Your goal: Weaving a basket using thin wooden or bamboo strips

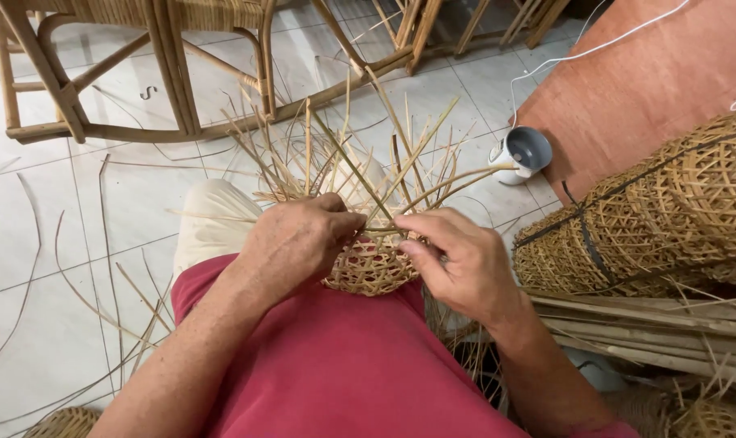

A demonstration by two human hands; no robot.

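A small, half-woven bamboo basket [373, 272] rests in my lap, its open lattice bowl facing me and many loose strips [360, 158] fanning upward from its rim. My left hand [291, 243] grips the rim on the left, fingers curled over the strips. My right hand [457, 259] sits at the right of the rim, thumb and fingers pinching a thin strip that crosses toward the left hand. Both forearms reach in from below over my red shirt [343, 365].
A stack of finished woven baskets [660, 211], tied with dark bands, lies at the right beside a bundle of bamboo slats [643, 328]. A rattan chair frame [141, 73] stands at the back left. A small white fan [523, 152] sits on the tiled floor by a brown board. Loose strips litter the floor.
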